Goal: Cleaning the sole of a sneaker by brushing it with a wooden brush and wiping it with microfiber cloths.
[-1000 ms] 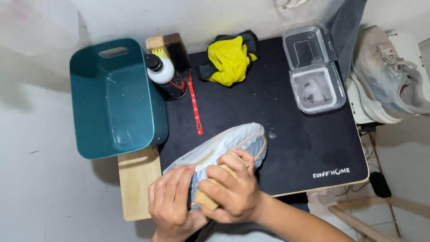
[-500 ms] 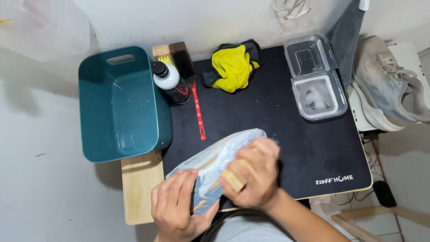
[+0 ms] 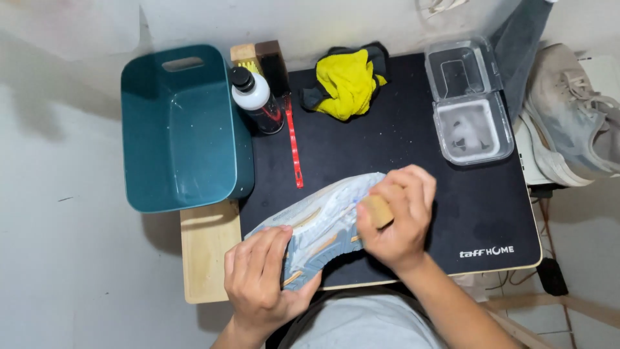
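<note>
**Shoe held between both hands, brush on its upper**

Your left hand [image 3: 261, 284] grips the near end of the pale grey-blue shoe [image 3: 320, 223], fingers wrapped closed around it from below and the side. Your right hand [image 3: 395, 216] is closed on a small wooden-backed brush [image 3: 376, 211], pressed against the shoe's far end.

Shoe's long axis: runs on a diagonal, from your left hand up and away toward your right hand. It sits between the two hands, touching both, raised a little over the near edge of the black mat [image 3: 400, 148]. The right hand is at the far tip; the left is at the near end and carries the hold.

Around the hands:
- Beyond your left hand, well apart: teal tub [image 3: 181, 129], standing empty as far as can be told.
- Just right of the tub: a white-topped bottle [image 3: 255, 97] and a red strip [image 3: 294, 152] lying on the mat, pointing toward the shoe.
- Straight beyond the shoe: yellow cloth [image 3: 349, 81], bunched.
- Beyond your right hand: clear plastic box [image 3: 468, 129], lid flipped open.
- Off the table, far to the right: a second shoe [image 3: 571, 123].
</note>
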